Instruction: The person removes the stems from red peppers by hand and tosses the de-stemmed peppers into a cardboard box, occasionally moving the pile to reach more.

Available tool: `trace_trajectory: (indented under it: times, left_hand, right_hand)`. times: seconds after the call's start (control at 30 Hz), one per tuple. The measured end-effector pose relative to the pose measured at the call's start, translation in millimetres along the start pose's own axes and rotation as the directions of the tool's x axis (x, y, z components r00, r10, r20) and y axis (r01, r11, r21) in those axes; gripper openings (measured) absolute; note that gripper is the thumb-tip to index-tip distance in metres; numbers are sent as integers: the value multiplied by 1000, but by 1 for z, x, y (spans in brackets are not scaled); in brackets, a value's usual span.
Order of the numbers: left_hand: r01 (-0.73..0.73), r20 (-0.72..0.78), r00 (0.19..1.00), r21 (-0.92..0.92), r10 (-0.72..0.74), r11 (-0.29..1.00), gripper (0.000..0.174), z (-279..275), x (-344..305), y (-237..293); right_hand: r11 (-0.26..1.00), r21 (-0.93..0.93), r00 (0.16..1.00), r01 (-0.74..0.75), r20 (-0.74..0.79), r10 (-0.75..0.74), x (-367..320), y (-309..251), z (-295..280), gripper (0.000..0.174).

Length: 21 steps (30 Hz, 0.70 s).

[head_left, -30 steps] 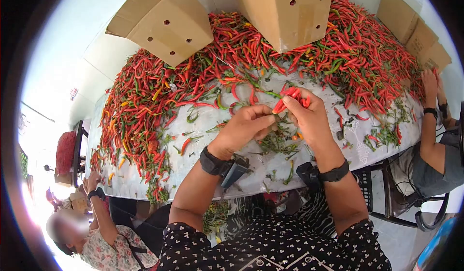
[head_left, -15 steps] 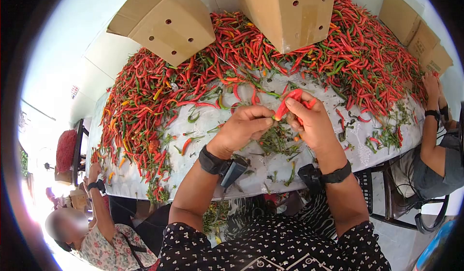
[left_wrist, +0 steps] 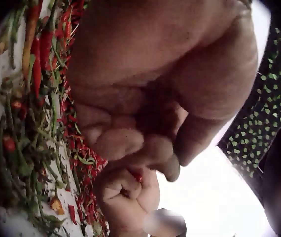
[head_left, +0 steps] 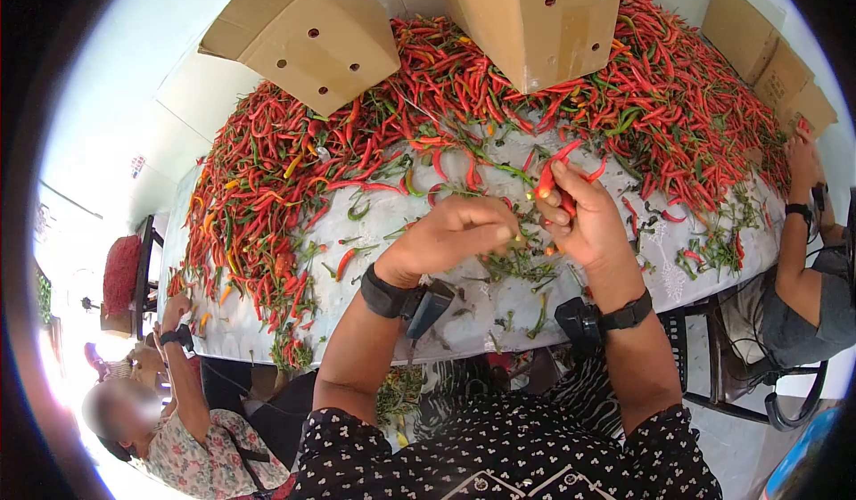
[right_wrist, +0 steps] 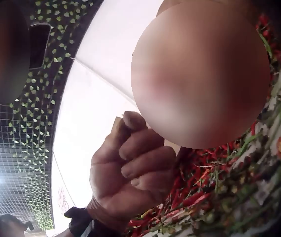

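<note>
My right hand (head_left: 584,219) holds several red chilies (head_left: 546,181) between thumb and curled fingers, their tips pointing up and away. Left of it and slightly lower, my left hand (head_left: 455,240) has its fingers curled, thumb and forefinger pinching a tiny greenish stem piece (head_left: 517,238). The hands are apart. The left wrist view has my left hand (left_wrist: 155,74) large, its palm and curled fingers filling the middle. In the right wrist view my left hand (right_wrist: 133,170) shows curled fingers; a blur covers much of the near hand. Loose green stems (head_left: 526,268) lie below the hands.
A wide heap of chilies (head_left: 267,152) curves round the far side of the cloth-covered table (head_left: 419,331). Cardboard boxes (head_left: 308,45) (head_left: 571,32) stand behind. One person (head_left: 201,438) sits at the left, another (head_left: 816,295) at the right, hands by the heap.
My left hand has drawn away from the right hand, leftward and down, after meeting it at a chili's stem end. The chilies in my right hand have turned and now spread upward.
</note>
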<state>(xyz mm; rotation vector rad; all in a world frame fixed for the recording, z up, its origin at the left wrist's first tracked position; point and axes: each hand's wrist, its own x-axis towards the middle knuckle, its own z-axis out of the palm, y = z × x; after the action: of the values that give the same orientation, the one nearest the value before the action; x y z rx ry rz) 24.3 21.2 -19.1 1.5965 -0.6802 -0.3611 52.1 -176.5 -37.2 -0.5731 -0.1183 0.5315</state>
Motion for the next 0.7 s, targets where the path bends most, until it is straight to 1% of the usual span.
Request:
trace_trajectory:
  times: [0.03, 0.07, 0.1, 0.13, 0.17, 0.2, 0.27, 0.33, 0.4, 0.43, 0.5, 0.53, 0.57, 0.6, 0.63, 0.67, 0.7]
  left_hand:
    - [0, 0, 1000, 0, 0, 1000, 21, 2, 1, -1]
    - [54, -159, 986, 38, -47, 998, 19, 6, 3, -1]
    - [112, -316, 945, 67, -85, 991, 18, 8, 3, -2]
    - [113, -317, 944, 67, -86, 991, 18, 8, 3, -2]
    - [118, -330, 938, 27, -102, 993, 17, 7, 3, -3]
    - [123, -341, 932, -12, -119, 992, 16, 7, 3, -3]
    - [115, -358, 928, 9, -104, 993, 15, 9, 4, -4]
    - [105, -375, 923, 31, -86, 994, 14, 11, 4, -5]
    - [134, -401, 914, 168, -56, 977, 10, 11, 4, -6]
    - [135, -401, 914, 168, -57, 977, 10, 11, 4, -6]
    - [133, -401, 916, 238, -27, 962, 7, 9, 3, -8]
    - [133, -401, 916, 238, -28, 962, 7, 9, 2, -7]
    - [133, -389, 919, 161, -61, 978, 7, 10, 2, -4]
    - [135, -376, 922, 85, -93, 987, 7, 10, 2, -2]
    - [134, -377, 921, 85, -93, 987, 7, 10, 2, -2]
    - [126, -368, 924, 37, -104, 991, 7, 9, 2, -1]
    - [118, -358, 927, -11, -114, 993, 6, 9, 2, -1]
  right_hand:
    - [993, -116, 998, 24, -50, -30, -1, 0, 3, 15]
    - [972, -232, 993, 41, -96, -65, -2, 1, 6, 15]
    - [972, -233, 993, 40, -96, -64, -3, 2, 9, 15]
    - [911, -406, 989, 75, -84, -119, -4, 4, 13, 15]
    - [819, -564, 983, 106, -62, -171, -4, 5, 14, 16]
    - [819, -563, 984, 105, -63, -170, -3, 6, 14, 16]
    - [783, -612, 978, 113, -70, -196, -2, 8, 13, 20]
    - [789, -602, 974, 119, -85, -212, -2, 11, 14, 21]
    - [797, -591, 969, 126, -99, -226, -1, 13, 12, 21]
    - [802, -585, 973, 125, -87, -216, -1, 13, 10, 20]
    - [807, -577, 975, 124, -78, -206, -1, 12, 10, 19]
    - [851, -518, 985, 90, -82, -154, -2, 10, 11, 19]
    - [889, -455, 991, 54, -82, -102, -3, 8, 12, 18]
    - [889, -456, 992, 53, -81, -101, -2, 8, 11, 18]
    - [929, -368, 994, 36, -82, -71, -1, 9, 9, 16]
    - [961, -277, 996, 17, -80, -41, -1, 9, 7, 14]
    - [961, -277, 996, 17, -80, -41, -1, 9, 6, 14]
